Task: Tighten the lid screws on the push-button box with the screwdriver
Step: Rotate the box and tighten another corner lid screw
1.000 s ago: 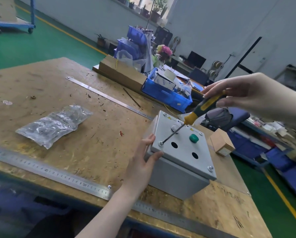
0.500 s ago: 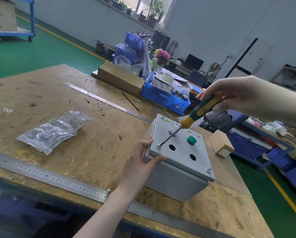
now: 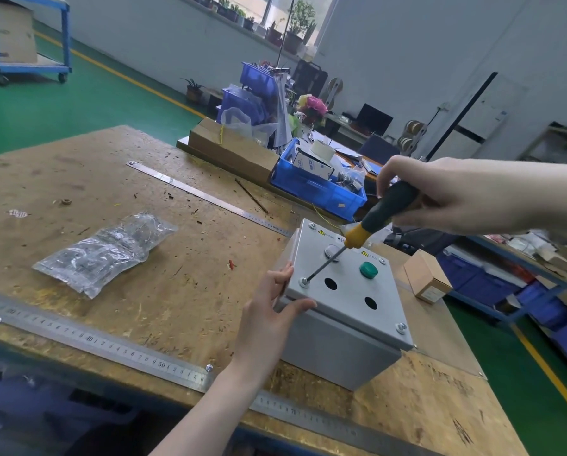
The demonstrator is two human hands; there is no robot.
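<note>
- The grey sheet-metal push-button box (image 3: 341, 337) stands on the worn chipboard bench (image 3: 190, 291), near its front edge and right of centre.
- The flat grey lid (image 3: 351, 291) carries a green round push-button (image 3: 368, 269), a silver round button (image 3: 332, 251) and two open round holes (image 3: 330, 283).
- Silver lid screws with washers sit at the corners; the near-left lid screw (image 3: 304, 282) is engaged by the tool tip.
- The screwdriver with black-and-yellow handle and thin steel shaft (image 3: 379, 216) slants from upper right down to lower left, crossing over the silver button.
- The right hand (image 3: 446, 195) grips the screwdriver handle, fingers curled round its upper end.
- The left hand (image 3: 269, 314) steadies the box at its left corner: the thumb presses on the front face just below the lid edge, and the fingers lie fairly straight against the left side.
- A crumpled clear plastic bag of small parts (image 3: 108, 251) lies on the bench, well apart to the left of the box.
- A long steel ruler (image 3: 111, 347) runs along the front edge of the bench; a second steel ruler (image 3: 206, 199) lies diagonally behind the box.
- A small brown cardboard carton (image 3: 426, 276) rests on the bench just right of the box.
- A blue plastic bin (image 3: 315, 189) with assorted items sits beyond the far edge of the bench.
</note>
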